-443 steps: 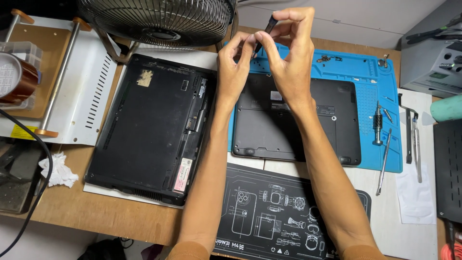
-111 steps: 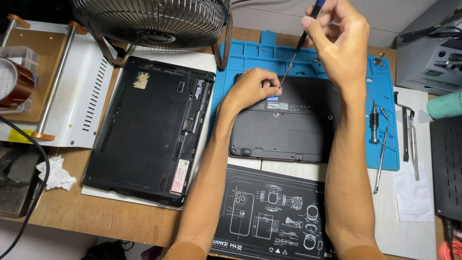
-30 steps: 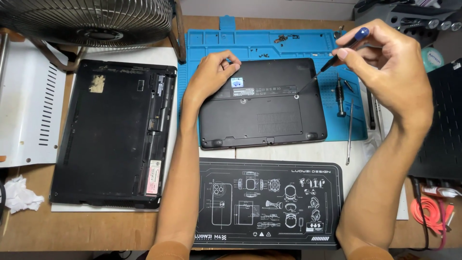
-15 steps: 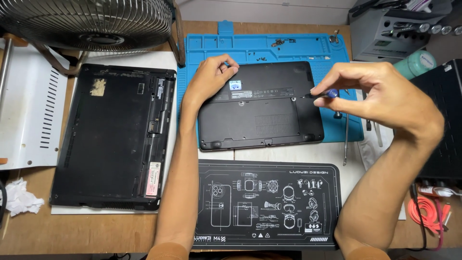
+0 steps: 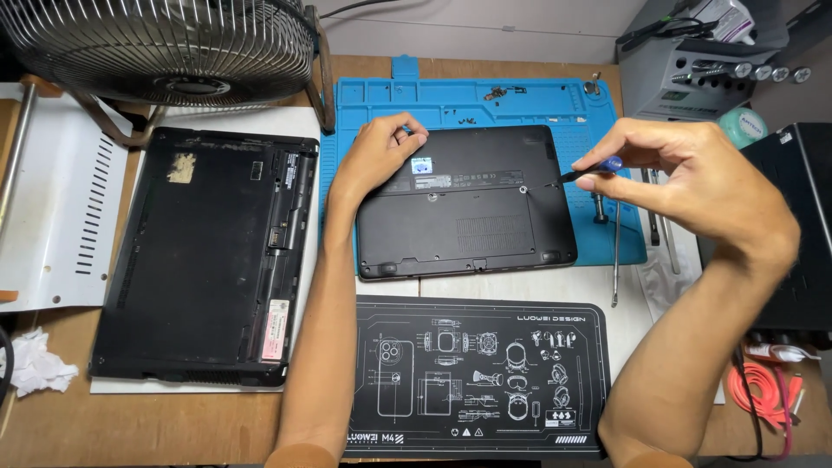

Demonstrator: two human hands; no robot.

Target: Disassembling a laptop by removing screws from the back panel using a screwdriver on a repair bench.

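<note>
**A:** Hands first: the right hand (image 5: 693, 178) pinches a small blue-handled screwdriver (image 5: 582, 172) between thumb and fingertips, shaft lying almost flat, tip at a screw spot on the back of the small black laptop (image 5: 468, 217). The left hand (image 5: 377, 154) rests loosely curled on that laptop's top-left corner, fingers touching the case, not wrapped around anything.

**B:** And where's the laptop sitting?

**A:** Bottom-up on the blue repair mat (image 5: 485, 100), its lower edge just over the mat's edge. A bigger black laptop (image 5: 208, 260) lies bottom-up to the left, under the fan (image 5: 165, 43). A black printed mat (image 5: 477, 373) sits between the forearms, and spare tools (image 5: 617, 251) lie just right of the small laptop.
</note>
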